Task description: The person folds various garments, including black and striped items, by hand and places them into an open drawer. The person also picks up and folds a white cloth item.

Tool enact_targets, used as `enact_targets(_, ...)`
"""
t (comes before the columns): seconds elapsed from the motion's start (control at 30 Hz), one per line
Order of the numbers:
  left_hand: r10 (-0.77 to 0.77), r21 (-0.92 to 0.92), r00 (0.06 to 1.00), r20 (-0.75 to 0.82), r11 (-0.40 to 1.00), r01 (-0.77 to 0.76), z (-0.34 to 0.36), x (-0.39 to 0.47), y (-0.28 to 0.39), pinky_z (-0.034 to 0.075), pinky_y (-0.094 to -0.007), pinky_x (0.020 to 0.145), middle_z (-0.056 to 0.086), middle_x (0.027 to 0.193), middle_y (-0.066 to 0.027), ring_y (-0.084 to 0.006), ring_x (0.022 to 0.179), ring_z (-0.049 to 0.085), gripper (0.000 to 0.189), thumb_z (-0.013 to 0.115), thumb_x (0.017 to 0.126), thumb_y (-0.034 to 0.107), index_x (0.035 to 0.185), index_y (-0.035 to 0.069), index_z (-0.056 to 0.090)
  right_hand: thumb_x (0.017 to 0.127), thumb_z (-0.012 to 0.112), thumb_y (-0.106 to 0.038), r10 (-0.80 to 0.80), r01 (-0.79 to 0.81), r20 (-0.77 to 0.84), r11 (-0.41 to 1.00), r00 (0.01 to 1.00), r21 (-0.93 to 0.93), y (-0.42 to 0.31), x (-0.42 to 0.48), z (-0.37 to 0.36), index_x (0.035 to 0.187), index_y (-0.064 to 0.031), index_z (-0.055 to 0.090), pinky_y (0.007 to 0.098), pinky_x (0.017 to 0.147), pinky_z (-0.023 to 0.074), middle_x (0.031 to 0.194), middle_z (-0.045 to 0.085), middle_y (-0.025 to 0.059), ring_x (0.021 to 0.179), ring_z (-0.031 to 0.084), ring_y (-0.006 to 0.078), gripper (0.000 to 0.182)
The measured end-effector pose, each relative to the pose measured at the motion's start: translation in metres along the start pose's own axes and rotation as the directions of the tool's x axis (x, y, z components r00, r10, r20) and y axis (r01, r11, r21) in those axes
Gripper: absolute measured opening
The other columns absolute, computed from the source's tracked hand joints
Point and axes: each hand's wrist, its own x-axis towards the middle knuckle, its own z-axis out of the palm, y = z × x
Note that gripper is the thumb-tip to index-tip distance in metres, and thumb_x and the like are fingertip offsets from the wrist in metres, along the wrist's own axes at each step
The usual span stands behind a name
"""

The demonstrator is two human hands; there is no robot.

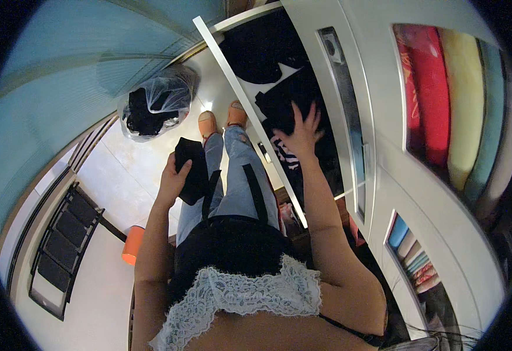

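My left hand (174, 177) holds a folded black cloth item (192, 171), thumb on its near face, over my left leg. To the right, my right hand (303, 131) reaches into a pulled-out white drawer (249, 107), fingers spread over dark folded clothing (282, 98). Whether the fingertips press on the cloth cannot be told. Beside that hand lies a black-and-white striped cloth (285, 153), partly covered by it. More black clothing (260, 48) fills the far part of the drawer, with a bit of the pale drawer bottom showing between the pieces.
A clear plastic bag (157, 107) with black items stands on the tiled floor left of my feet. A white cabinet (374, 109) with windows showing folded textiles rises on the right. At left are a blue translucent panel (76, 66), a black rack (65, 245) and an orange cylindrical object (133, 245).
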Motion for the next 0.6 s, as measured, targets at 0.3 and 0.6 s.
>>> enact_targets(0.3,0.115,0.069,0.992,0.052,0.991,-0.118,-0.017,-0.014,0.015,0.044,-0.0303,0.087,0.061,0.107,-0.0122,-0.0198,0.097,0.057,0.038,0.059,0.09,0.018,0.121,0.0,0.047,0.071,0.065,-0.012,0.17,-0.099,-0.24,0.954,0.956,0.283,0.055,-0.048,0.03,0.099,-0.0136,0.055,0.0524,0.084,0.0429,0.1,0.057,0.0078,0.103,0.053,0.0313,0.03)
enact_targets(0.6,0.23,0.077,0.953,0.195,0.965,-0.249,-0.019,-0.017,0.018,0.041,-0.03,0.092,0.058,0.115,-0.0119,-0.0201,0.104,0.055,0.043,0.059,0.09,0.021,0.126,0.001,0.045,0.078,0.063,-0.003,0.169,-0.031,-0.202,0.836,0.965,0.548,0.078,-0.144,0.001,0.112,-0.0076,0.057,0.0352,0.072,0.049,0.106,0.06,0.0139,0.089,0.061,0.0304,0.035)
